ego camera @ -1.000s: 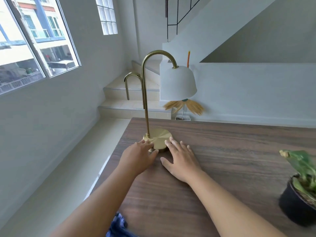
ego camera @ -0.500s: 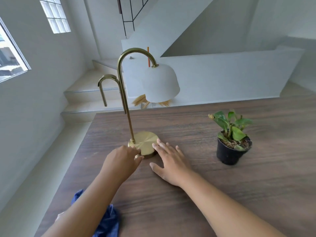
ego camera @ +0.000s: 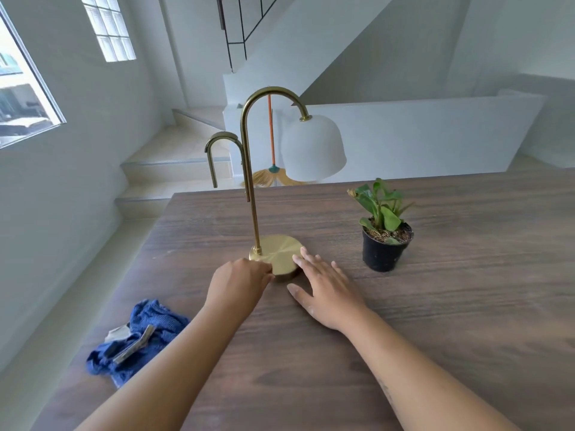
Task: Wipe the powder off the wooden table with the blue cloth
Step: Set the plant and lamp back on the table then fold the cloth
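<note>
The wooden table (ego camera: 404, 353) fills the lower view, with faint pale smears on the wood left of the lamp. A crumpled blue cloth (ego camera: 155, 321) lies near the table's left edge, apart from both hands, with a greyish strip on top of it. A gold lamp base (ego camera: 277, 251) stands mid-table. My left hand (ego camera: 238, 286) has its fingers bent over the base's near-left rim, thumb at its side. My right hand (ego camera: 326, 290) lies flat on the wood, its straight fingertips touching the base's right edge.
The lamp's white shade (ego camera: 312, 147) hangs over the table's far edge. A small potted plant (ego camera: 384, 241) stands just right of my right hand. Beyond the table are steps (ego camera: 174, 169), a broom (ego camera: 271, 144) and a low white wall.
My view has swung, bringing the whole blue cloth and the plant into sight. Both hands stay at the lamp base as before.
</note>
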### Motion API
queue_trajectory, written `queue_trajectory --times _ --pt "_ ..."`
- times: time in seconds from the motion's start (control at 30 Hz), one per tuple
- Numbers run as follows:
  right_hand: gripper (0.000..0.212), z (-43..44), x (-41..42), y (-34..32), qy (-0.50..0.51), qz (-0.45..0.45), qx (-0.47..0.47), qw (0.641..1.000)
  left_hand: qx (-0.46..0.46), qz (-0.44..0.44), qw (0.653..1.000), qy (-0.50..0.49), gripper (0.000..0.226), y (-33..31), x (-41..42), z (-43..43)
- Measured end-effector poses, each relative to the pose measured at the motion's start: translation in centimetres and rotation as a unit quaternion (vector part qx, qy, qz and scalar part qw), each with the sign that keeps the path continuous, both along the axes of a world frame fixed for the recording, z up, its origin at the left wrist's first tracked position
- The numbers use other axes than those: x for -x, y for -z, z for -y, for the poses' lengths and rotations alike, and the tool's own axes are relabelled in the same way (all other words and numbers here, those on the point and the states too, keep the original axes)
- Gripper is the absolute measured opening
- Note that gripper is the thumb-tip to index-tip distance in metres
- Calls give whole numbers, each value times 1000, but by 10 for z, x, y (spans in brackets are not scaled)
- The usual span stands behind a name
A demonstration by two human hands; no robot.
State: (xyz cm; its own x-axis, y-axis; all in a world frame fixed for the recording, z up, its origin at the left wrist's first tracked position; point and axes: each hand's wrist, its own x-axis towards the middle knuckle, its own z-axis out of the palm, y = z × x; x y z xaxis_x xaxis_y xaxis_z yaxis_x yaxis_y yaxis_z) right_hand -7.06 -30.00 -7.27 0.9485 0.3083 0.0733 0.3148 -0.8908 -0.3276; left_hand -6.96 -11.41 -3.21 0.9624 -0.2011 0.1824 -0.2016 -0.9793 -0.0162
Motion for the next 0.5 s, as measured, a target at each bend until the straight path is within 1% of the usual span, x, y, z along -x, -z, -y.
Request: queue_trajectory --times 0.13,0.33,0.43,0.5 --pt "65 2 2 -1 2 -3 7 1000 -1 13 1000 -8 29 0 6 4" --pt "69 0 5 -4 2 -2 13 1000 43 -3 999 -3 33 -5 9 0" --pt "66 -10 13 -9 -23 69 -14 997 117 1 993 -18 37 -16 21 -27" --pt "57 -27 21 -14 -58 100 -49 992 160 1 986 -48 33 -26 33 -54"
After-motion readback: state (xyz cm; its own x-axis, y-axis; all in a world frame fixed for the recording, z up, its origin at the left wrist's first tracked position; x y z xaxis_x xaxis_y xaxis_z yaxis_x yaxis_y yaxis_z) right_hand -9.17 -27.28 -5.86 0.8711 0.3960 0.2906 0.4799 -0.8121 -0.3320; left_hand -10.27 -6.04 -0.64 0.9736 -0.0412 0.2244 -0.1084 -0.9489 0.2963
